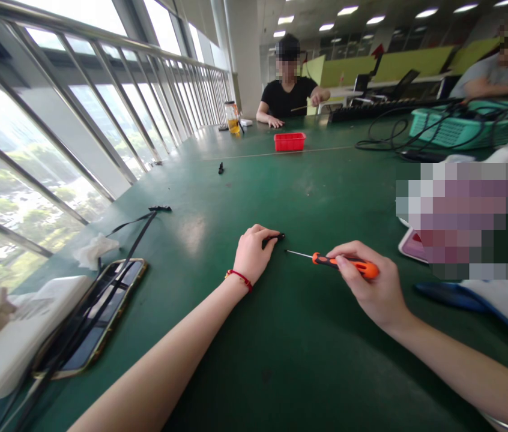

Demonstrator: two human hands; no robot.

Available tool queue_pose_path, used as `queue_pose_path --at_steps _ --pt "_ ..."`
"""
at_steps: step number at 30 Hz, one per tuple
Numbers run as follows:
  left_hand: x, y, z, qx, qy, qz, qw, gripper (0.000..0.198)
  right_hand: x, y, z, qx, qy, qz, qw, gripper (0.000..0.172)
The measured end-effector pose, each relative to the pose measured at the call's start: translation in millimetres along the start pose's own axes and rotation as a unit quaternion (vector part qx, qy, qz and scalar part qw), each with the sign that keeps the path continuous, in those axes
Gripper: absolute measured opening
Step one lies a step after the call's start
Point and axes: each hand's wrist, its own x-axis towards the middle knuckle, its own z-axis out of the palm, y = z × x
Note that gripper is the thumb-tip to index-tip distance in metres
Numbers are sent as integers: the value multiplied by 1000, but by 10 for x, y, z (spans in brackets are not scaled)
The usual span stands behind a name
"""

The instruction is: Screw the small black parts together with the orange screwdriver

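Note:
My left hand (256, 255), with a red cord bracelet (241, 278) at the wrist, pinches a small black part (274, 239) just above or on the green tabletop (245, 348). What exactly the part is cannot be made out, since my fingers cover some of it. In my right hand (373, 285) is a screwdriver (348, 264) with an orange and black handle, gripped between thumb and fingers. Its thin shaft points left, and the dark tip ends a short way to the right of the black part, apart from it.
Phone (134, 288), white device (29, 336) and black straps (143, 225) lie left. A small black piece (221, 168) and red tray (290, 142) stand farther off; a person (290, 90) sits opposite. Right are a teal basket (452, 129), cables (387, 144) and a blue-white item (497, 300).

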Motion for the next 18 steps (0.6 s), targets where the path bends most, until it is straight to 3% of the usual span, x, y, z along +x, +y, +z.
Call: queue_pose_path --at_steps 18 --pt "31 -19 5 -6 -6 -43 999 27 -15 4 -3 15 -4 4 1000 14"
